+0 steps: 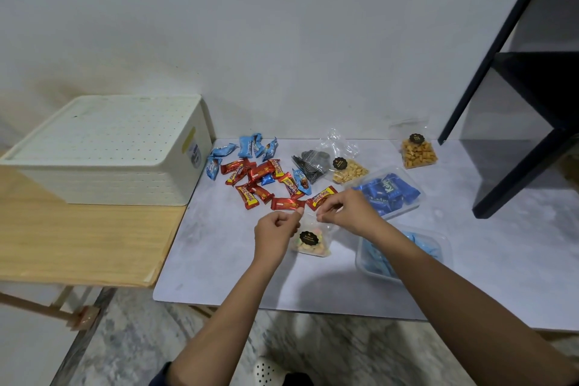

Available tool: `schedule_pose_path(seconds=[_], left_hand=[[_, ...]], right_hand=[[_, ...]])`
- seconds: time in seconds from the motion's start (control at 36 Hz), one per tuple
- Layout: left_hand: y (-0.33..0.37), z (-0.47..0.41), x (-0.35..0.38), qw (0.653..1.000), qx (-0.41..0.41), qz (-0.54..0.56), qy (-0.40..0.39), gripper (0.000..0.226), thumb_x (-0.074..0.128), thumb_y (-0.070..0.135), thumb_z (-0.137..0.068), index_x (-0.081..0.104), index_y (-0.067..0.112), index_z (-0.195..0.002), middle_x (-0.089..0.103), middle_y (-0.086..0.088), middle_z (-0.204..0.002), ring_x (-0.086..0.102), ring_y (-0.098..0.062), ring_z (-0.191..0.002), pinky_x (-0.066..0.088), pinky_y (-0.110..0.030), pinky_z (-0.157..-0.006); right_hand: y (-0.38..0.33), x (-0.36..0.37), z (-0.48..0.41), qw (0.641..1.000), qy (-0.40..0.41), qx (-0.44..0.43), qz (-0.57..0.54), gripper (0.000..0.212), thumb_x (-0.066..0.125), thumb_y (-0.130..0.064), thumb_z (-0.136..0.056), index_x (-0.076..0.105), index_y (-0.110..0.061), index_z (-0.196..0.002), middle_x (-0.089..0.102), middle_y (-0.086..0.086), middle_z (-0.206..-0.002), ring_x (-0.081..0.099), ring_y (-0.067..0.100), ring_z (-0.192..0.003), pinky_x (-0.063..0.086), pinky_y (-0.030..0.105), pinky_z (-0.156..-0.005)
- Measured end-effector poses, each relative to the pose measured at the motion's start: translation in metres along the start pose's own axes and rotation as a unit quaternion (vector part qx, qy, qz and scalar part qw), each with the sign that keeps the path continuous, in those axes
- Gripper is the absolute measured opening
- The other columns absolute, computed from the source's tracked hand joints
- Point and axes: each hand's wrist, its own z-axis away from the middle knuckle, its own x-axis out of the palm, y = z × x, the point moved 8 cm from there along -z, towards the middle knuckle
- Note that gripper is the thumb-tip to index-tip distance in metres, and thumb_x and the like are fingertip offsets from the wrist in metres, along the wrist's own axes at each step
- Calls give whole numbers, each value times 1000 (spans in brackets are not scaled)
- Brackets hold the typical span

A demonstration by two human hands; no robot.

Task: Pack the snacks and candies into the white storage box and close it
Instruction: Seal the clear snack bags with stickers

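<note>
The left hand [275, 229] and right hand [347, 213] pinch the top of a clear candy bag [311, 243] between them. Pulled apart, it may split and spill. The lidded white storage box [103, 147] sits well left of the left hand.

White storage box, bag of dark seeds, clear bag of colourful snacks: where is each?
white storage box [103, 141], head view, middle of its dotted lid.
bag of dark seeds [310, 166], head view, on the seeds.
clear bag of colourful snacks [313, 247], head view, below its black label.
</note>
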Motion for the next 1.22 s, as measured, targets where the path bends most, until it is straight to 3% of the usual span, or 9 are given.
schedule_pose_path(seconds=[0.19, 0.28, 0.44, 0.72, 0.81, 0.86, 1.0, 1.14, 1.22], left_hand=[[-4, 1, 8, 995, -43, 73, -44, 13, 68, 17, -83, 70, 5, -77, 69, -11, -74, 62, -18, -69, 54, -34, -77], [-5, 2, 8, 993, -50, 90, -62, 9, 68, 13, -83, 70, 6, -77, 69, -12, -75, 62, -17, -69, 54, -32, -78], [-1, 0, 6, 991, -46, 84, -91, 7, 65, 9, -85, 67, 5, -79, 65, -10, -71, 59, -14, -63, 54, -17, -65], [-1, 0, 8, 987, -57, 59, -139, 7, 64, 5, -85, 66, 3, -79, 65, -9, -70, 61, -8, -59, 53, -12, -60], [-2, -1, 6, 988, -63, 56, -131, 8, 64, 7, -85, 68, 1, -81, 65, -9, -70, 60, -5, -55, 52, -12, -59], [-3, -2, 3, 988, -76, 69, -113, 10, 64, 8, -85, 68, 0, -81, 65, -9, -70, 59, -7, -55, 53, -13, -59], [-4, -5, -2, 985, -103, 113, -81, 12, 64, 9, -86, 69, -2, -84, 66, -9, -69, 60, -7, -54, 54, -15, -61], [-4, -5, -4, 990, -80, 94, -70, 25, 70, 26, -82, 68, 2, -87, 67, -7, -76, 61, -12, -67, 55, -20, -68], [2, -7, -16, 1000, -8, 23, -15, 27, 75, 27, -76, 62, 8, -91, 61, 0, -83, 57, -11, -79, 51, -21, -71]], right_hand=[[-3, 5, 4, 1000, -29, 8, -9, 6, 76, -10, -74, 73, -15, -71, 64, -11, -65, 57, 1, -63, 44, 13, -61], [-2, 7, 5, 999, -31, 20, -29, 22, 74, -10, -76, 66, -23, -60, 62, -10, -65, 56, 3, -64, 46, 17, -65], [5, 11, 5, 994, -3, 69, -81, 27, 67, -5, -77, 66, -24, -57, 64, -7, -67, 59, 8, -67, 43, 19, -60], [18, 7, 1, 980, 49, 154, -116, 5, 70, -7, -71, 73, -3, -70, 62, 2, -59, 53, 9, -52, 42, 16, -47], [15, 7, 1, 990, 58, 104, -70, 9, 69, -13, -74, 73, -6, -70, 69, 6, -68, 65, 21, -66, 56, 33, -68], [5, 9, 4, 997, 50, 44, -42, 9, 69, -17, -78, 72, -10, -74, 70, 4, -74, 65, 19, -72, 56, 35, -75], [-16, 16, 15, 998, -33, -50, 20, 20, 77, -24, -74, 70, -16, -92, 62, -10, -81, 56, 3, -75, 46, 15, -72], [-12, 14, 11, 995, -20, -69, 73, 6, 69, -15, -81, 71, -12, -86, 66, -1, -83, 58, 11, -77, 49, 28, -75], [-5, 11, 7, 995, -4, -47, 88, 6, 66, -20, -83, 69, -24, -80, 64, -7, -80, 59, 12, -79, 50, 33, -76]])
